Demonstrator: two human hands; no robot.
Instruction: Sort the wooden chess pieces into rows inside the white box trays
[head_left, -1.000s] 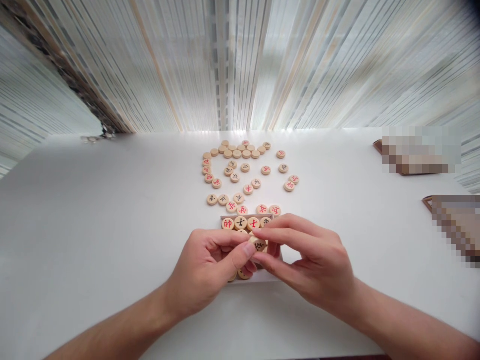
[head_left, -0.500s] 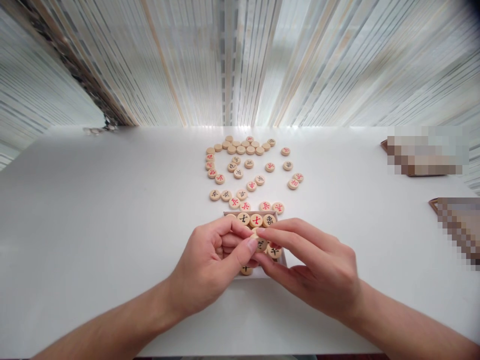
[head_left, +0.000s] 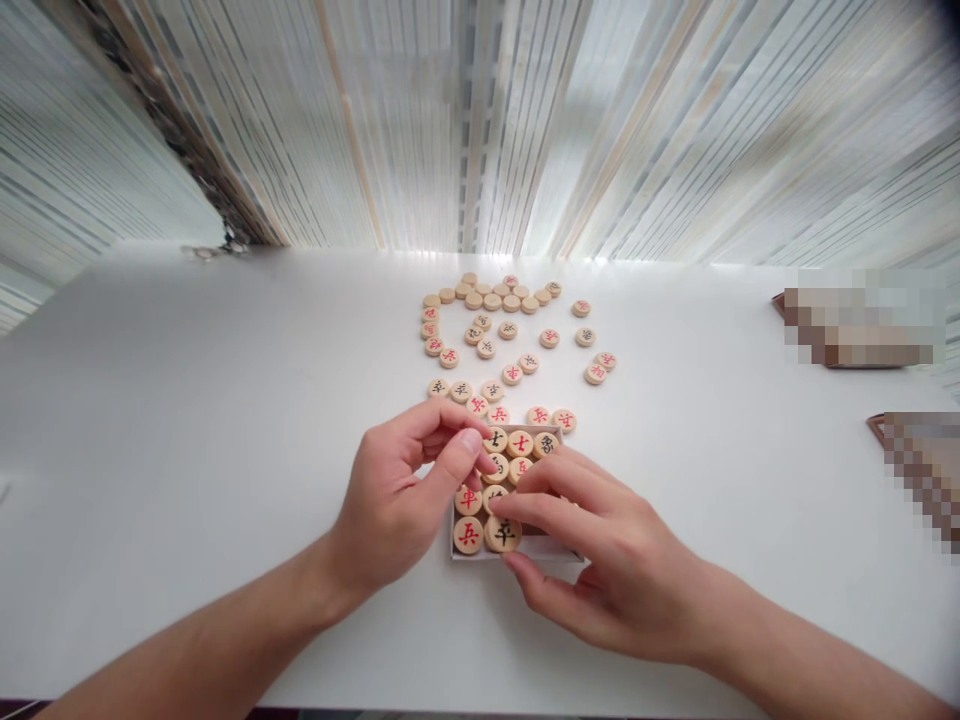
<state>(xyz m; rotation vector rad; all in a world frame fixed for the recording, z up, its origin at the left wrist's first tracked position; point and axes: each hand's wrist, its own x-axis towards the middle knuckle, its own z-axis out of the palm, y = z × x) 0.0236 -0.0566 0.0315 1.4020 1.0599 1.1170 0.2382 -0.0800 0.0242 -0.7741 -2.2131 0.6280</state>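
Observation:
My right hand [head_left: 592, 545] pinches a round wooden Chinese chess piece [head_left: 504, 534] with a black character between thumb and fingertips. That piece sits low over the near row of a shallow, light-coloured box [head_left: 551, 551]; the edge of another piece seems to show beneath it. My left hand [head_left: 420, 485] hovers over the box's left side, fingers curled and thumb against them, with no piece showing at the fingertips. Inside the box, pieces lie face up in rows, among them a red-marked piece [head_left: 469, 535] in the near left corner. My hands hide part of the rows.
Beyond the box, several loose chess pieces [head_left: 512, 374] lie scattered on the white table [head_left: 225, 400], some face down in a cluster [head_left: 492, 300]. Two partly pixelated brown objects [head_left: 862, 330] lie at the right. A striped curtain [head_left: 420, 120] hangs behind the table.
Both hands held a piece together over the box. My left hand has let go and drawn left; my right hand has brought a piece down to the near row. The view has shifted slightly.

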